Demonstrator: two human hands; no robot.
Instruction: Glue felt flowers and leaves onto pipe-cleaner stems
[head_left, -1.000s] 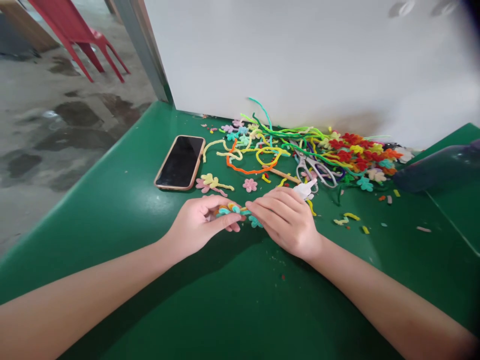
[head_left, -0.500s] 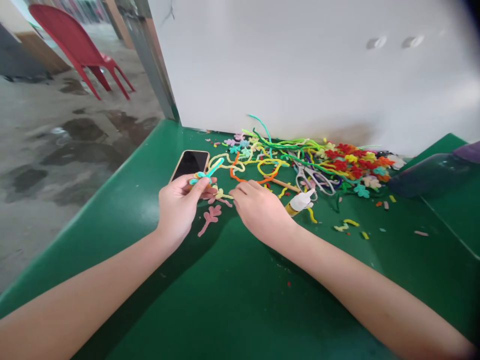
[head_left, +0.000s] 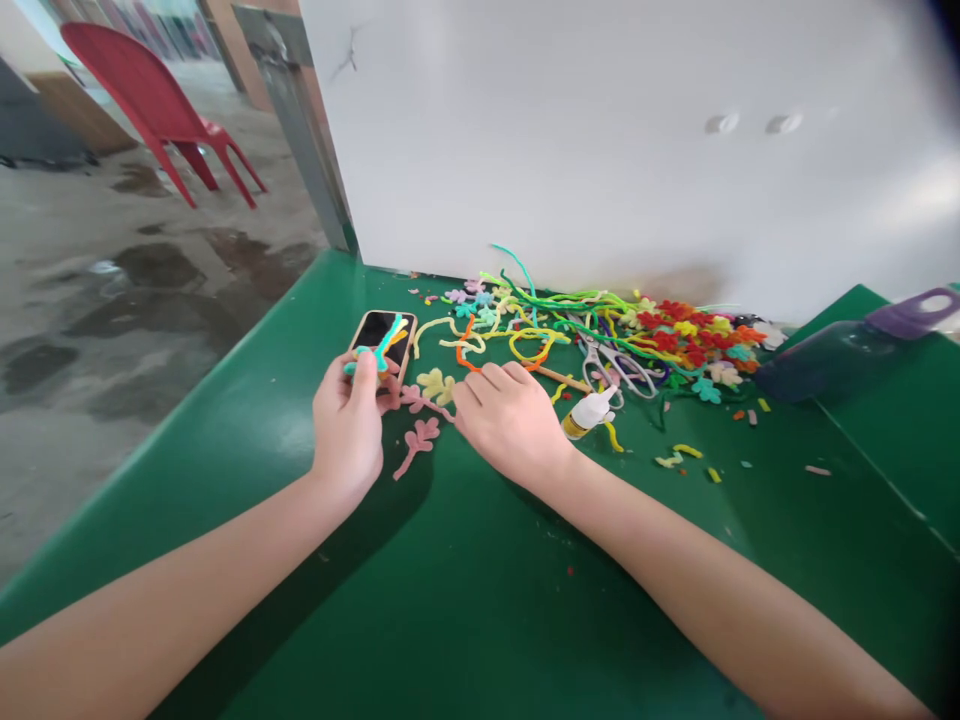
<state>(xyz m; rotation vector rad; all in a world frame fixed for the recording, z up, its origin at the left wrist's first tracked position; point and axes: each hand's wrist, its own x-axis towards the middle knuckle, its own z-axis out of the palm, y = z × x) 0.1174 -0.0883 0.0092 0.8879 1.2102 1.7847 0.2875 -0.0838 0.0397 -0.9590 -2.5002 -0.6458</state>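
Observation:
My left hand (head_left: 349, 410) pinches turquoise and yellow pipe-cleaner flowers (head_left: 386, 345), their stems pointing up in front of a phone (head_left: 370, 328) on the green table. To its right, my right hand (head_left: 510, 420) is closed with the knuckles up, at the stem end of a pale yellow pipe-cleaner flower (head_left: 436, 386); its fingertips are hidden. A pink pipe-cleaner flower (head_left: 412, 400) lies between the hands, its stem reaching toward my right fingers. Another pink flower (head_left: 421, 436) lies nearer to me. Beside my right wrist is a glue bottle (head_left: 589, 414) with a white cap.
Scissors (head_left: 619, 372) and a wooden stick (head_left: 562, 378) lie behind my right hand. Loose pipe cleaners (head_left: 547, 305) and a heap of red and orange flowers (head_left: 686, 330) line the white panel (head_left: 570, 150). A bottle with a purple lid (head_left: 847, 345) leans at right.
My left hand has moved slightly left and tilted its flowers, so the yellow stem shows beside the turquoise one. The pale yellow flower near my right fingers now shows its petals more fully.

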